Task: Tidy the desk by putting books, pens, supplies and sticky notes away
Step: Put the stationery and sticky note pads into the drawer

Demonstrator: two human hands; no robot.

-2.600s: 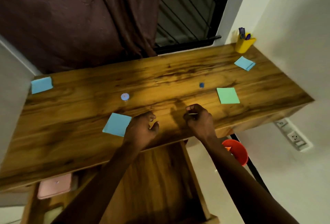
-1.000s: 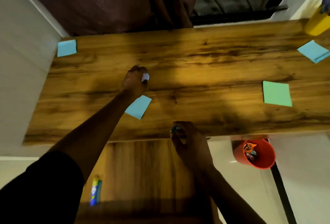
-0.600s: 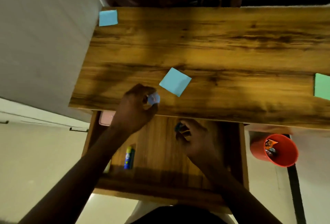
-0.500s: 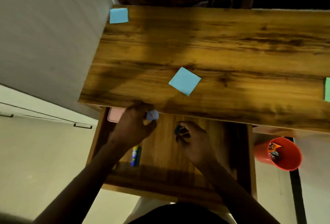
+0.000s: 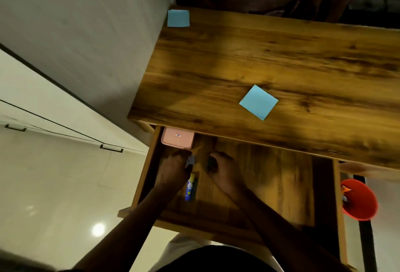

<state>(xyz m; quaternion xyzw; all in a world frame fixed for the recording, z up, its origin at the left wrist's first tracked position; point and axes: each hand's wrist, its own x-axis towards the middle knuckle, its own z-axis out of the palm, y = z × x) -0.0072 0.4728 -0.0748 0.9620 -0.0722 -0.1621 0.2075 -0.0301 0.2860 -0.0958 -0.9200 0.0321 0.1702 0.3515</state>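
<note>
Drawer (image 5: pixel 270 185) being filled, tabletop (image 5: pixel 281 55) not yet cleared.

The open drawer is reached into by both hands, and the visible tabletop beyond them is judged mostly tidied. A pink case (image 5: pixel 178 140) is stowed just beyond the left hand (image 5: pixel 173 170). Two blue notes remain to be put away: the nearer sticky note (image 5: pixel 258 102) beyond the right hand (image 5: pixel 220 167), and the corner sticky note (image 5: pixel 178 18) far beyond the left. A blue-and-yellow tube (image 5: pixel 190 188) lies between the wrists. A pale-blue item (image 5: pixel 190 160) is pinched in the curled left fingers and a dark item (image 5: pixel 211 162) in the curled right fingers, neither yet released.
</note>
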